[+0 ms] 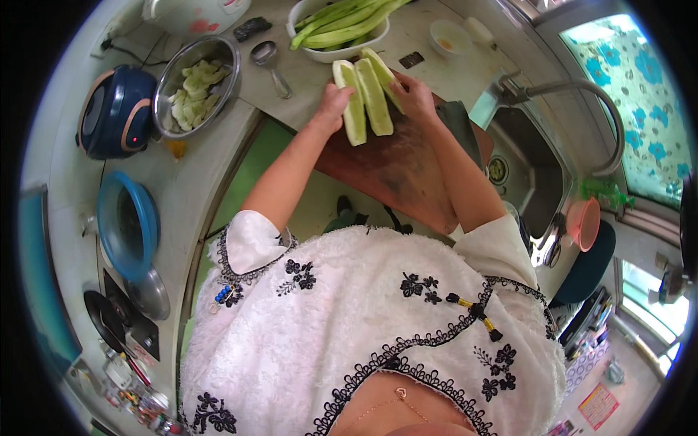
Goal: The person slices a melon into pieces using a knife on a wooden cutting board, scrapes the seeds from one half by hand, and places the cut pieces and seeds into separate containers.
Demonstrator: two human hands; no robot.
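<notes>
My left hand (334,104) grips the side of a pale green, hollowed-out gourd half (355,121), its scooped face turned up. My right hand (417,101) has its fingers around another gourd piece (381,66), slanted to the right. Between them rests a third hollowed length of gourd (375,101); whether a hand presses on it, I cannot tell. All three lie over the far end of a brown wooden cutting board (390,171). Just beyond stands a white plastic basin (339,53) heaped with long green vegetable strips (349,24).
Left of my hands lie a metal spoon (271,68) and a steel bowl (232,103) of pale vegetable pulp (193,101). A blue rice cooker (117,111) and a blue basin (147,218) line the left counter. To the right are the sink (537,158) and its curved faucet (613,114).
</notes>
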